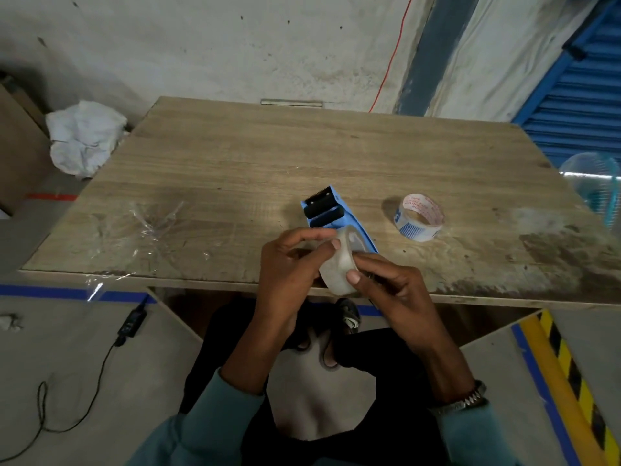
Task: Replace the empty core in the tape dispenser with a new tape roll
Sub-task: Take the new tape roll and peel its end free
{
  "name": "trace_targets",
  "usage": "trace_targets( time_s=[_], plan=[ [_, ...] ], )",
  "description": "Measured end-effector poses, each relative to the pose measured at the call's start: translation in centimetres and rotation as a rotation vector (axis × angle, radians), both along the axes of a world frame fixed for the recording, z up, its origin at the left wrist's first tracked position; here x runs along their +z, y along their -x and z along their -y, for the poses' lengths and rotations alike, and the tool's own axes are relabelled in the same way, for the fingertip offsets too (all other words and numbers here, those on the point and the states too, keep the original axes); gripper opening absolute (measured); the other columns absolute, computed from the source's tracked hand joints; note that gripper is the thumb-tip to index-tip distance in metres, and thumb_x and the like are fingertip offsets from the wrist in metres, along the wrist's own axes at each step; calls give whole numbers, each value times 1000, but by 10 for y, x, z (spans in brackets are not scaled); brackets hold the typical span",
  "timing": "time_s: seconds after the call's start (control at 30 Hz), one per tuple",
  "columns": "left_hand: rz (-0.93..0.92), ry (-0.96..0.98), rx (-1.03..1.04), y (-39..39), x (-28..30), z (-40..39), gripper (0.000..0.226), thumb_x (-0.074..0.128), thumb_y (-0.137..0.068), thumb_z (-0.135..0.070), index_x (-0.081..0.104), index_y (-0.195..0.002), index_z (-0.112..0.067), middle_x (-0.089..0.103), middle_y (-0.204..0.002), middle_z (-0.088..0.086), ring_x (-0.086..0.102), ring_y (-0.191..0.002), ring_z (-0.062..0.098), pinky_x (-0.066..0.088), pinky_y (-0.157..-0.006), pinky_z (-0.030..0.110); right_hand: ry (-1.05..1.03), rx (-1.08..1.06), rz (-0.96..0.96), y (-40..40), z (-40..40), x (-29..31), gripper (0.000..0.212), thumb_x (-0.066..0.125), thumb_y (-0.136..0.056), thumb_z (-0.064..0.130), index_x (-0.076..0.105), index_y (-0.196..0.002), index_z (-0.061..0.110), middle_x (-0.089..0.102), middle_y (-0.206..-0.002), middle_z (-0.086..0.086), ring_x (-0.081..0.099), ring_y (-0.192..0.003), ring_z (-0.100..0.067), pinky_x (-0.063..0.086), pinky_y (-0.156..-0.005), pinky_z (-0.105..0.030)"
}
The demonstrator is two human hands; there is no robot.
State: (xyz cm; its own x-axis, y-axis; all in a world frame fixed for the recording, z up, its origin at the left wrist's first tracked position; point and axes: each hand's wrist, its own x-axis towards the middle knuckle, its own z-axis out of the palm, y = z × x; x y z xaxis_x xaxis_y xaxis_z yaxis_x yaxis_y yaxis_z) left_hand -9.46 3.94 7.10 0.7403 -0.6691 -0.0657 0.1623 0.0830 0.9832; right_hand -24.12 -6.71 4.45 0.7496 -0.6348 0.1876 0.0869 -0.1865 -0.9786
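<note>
A blue tape dispenser (331,213) with a black toothed blade lies on the wooden table (235,163), blade end pointing away from me. In front of it, over the table's near edge, I hold a whitish clear tape roll (339,264) with both hands. My left hand (289,264) pinches its left side with thumb and fingers. My right hand (396,290) grips its right side, thumb on the outer face. To the right on the table lies an empty core (420,220), white with red and blue print. The dispenser's rear part is hidden behind the roll.
Crumpled clear film (148,227) lies on the table's left part and hangs over its front edge. A clear plastic bottle (594,183) sits at the right edge. On the floor are a white crumpled bag (84,139), a black cable with adapter (131,324), and yellow-black hazard tape (571,381).
</note>
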Motion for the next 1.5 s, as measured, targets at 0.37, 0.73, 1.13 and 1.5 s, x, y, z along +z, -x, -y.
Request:
trace_targets(
  time_s=[0.37, 0.73, 1.13, 1.5],
  plan=[
    [-32, -28, -31, 17, -4, -4, 30, 86, -80, -2, 78, -100, -23, 68, -98, 3, 71, -93, 23, 63, -81, 67, -203, -46, 24, 30, -14, -10, 30, 67, -93, 4, 75, -122, 1, 82, -115, -6, 76, -109, -16, 57, -93, -25],
    [116, -39, -243, 30, -6, -12, 41, 85, -83, 4, 74, -115, -19, 68, -95, 0, 76, -88, 12, 57, -77, 21, -463, -301, -52, 15, -24, 14, 25, 68, -102, 18, 64, -81, 5, 64, -82, -16, 68, -80, -25, 59, -80, -42],
    [381, -72, -383, 23, -8, -23, 66, 87, -80, 3, 71, -137, -26, 70, -97, 5, 78, -85, 17, 57, -82, 17, -421, -381, -152, 5, -29, 23, 34, 74, -98, 34, 83, -91, 1, 77, -94, -32, 74, -91, -51, 60, -82, -56],
    [394, -62, -354, 19, 2, -28, 44, 88, -86, -10, 77, -126, -24, 73, -99, -8, 79, -92, 11, 60, -81, 19, -438, -209, -196, 15, -24, 32, 8, 78, -93, 15, 85, -89, 14, 83, -93, -11, 77, -82, -19, 61, -83, -38]
  ],
)
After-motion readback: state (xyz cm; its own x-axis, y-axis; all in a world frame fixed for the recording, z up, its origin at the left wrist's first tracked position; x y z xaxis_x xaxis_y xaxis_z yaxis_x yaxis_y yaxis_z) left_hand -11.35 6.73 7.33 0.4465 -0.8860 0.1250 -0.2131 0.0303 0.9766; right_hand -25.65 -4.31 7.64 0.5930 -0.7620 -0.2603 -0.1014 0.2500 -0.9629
